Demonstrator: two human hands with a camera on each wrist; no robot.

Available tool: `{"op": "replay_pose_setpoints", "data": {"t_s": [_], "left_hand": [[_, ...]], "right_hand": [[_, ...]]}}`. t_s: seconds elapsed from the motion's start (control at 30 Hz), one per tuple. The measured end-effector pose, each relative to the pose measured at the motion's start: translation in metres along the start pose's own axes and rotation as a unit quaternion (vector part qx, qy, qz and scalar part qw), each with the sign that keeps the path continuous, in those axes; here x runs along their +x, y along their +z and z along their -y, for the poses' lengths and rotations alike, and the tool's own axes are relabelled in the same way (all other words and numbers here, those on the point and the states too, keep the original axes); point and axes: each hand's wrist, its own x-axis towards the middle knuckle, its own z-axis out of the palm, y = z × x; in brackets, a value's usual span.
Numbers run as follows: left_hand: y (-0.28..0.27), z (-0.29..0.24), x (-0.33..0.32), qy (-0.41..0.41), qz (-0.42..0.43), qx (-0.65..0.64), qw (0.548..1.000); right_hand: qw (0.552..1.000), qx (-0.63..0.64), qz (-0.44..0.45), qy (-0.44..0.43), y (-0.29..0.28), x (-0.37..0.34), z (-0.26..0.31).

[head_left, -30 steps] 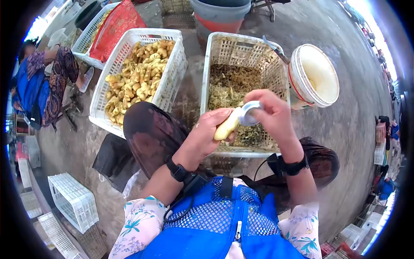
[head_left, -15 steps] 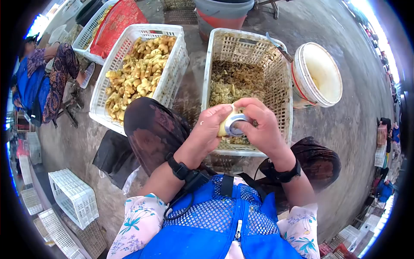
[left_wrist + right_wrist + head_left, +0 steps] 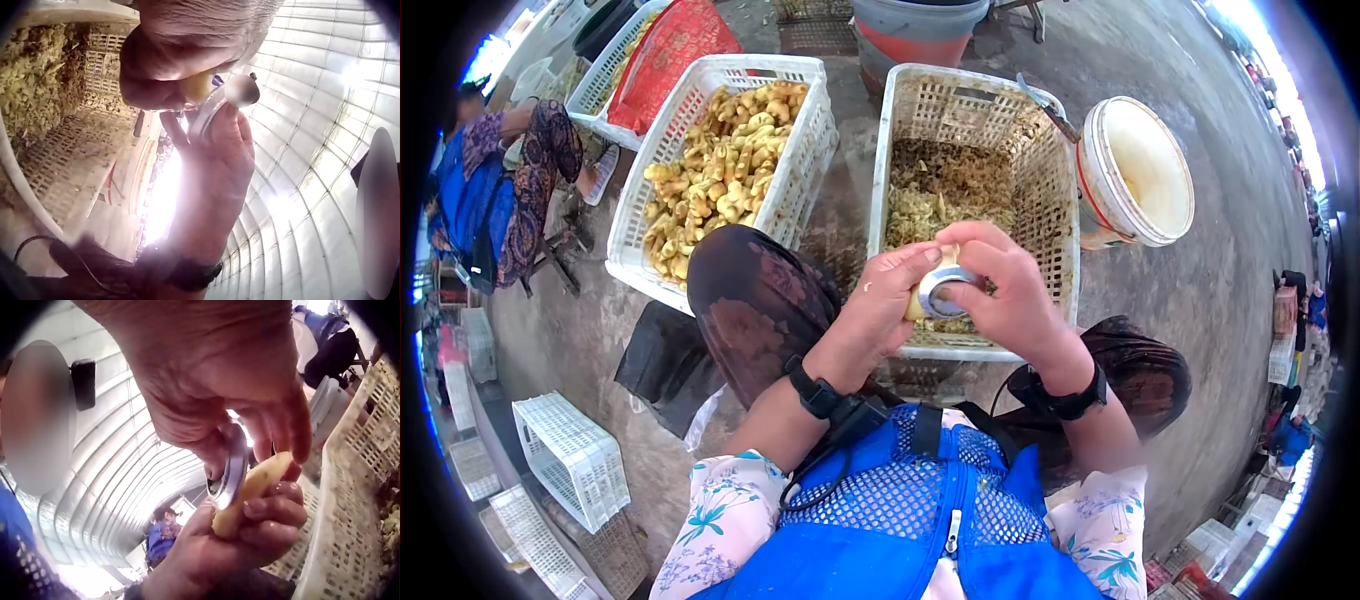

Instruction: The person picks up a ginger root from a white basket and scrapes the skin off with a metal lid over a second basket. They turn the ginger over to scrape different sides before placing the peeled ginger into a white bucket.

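In the head view my left hand [image 3: 878, 312] grips a peeled, pale yellow piece of ginger [image 3: 265, 479], its fingers wrapped round the lower side in the right wrist view. My right hand [image 3: 1012, 292] holds a shiny metal ring [image 3: 946, 291] with the thumb inside it. The ring's edge lies against the ginger's side, and the right fingertips reach over to the ginger's far end. Both hands are above the near end of a white crate [image 3: 876, 200] that holds brown and pale peelings [image 3: 945, 180]. From the head camera the ginger is mostly hidden behind ring and fingers.
A white crate [image 3: 805, 180] of ginger stands to the left, beside my knee. Right of the peelings crate leans a white bucket [image 3: 1140, 170]; a knife-like tool [image 3: 1048, 112] lies on the crate's corner. Another person [image 3: 485, 200] sits at far left. An upturned crate [image 3: 575, 460] is behind.
The right hand with the ring has come left and down onto the ginger, and the ring now faces the head camera. The ginger has turned in the left hand and shows less.
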Motion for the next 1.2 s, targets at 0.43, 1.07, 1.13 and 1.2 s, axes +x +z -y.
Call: {"op": "replay_pose_setpoints", "data": {"t_s": [0.43, 1.07, 1.13, 1.2], "left_hand": [[-0.006, -0.006, -0.007, -0.031, 0.105, 0.032, 0.993], [-0.005, 0.002, 0.006, 0.023, 0.015, -0.030, 0.999], [-0.014, 0.000, 0.003, 0.007, 0.064, -0.002, 0.998], [-0.013, -0.001, 0.005, 0.011, 0.046, -0.009, 0.999]], "right_hand": [[0.985, -0.050, -0.106, 0.129, -0.035, 0.016, -0.040], [0.992, 0.028, -0.018, 0.126, 0.002, 0.002, -0.011], [0.986, 0.017, -0.063, 0.155, -0.014, 0.009, -0.028], [0.983, 0.088, -0.057, 0.148, -0.015, 0.007, -0.029]]}}
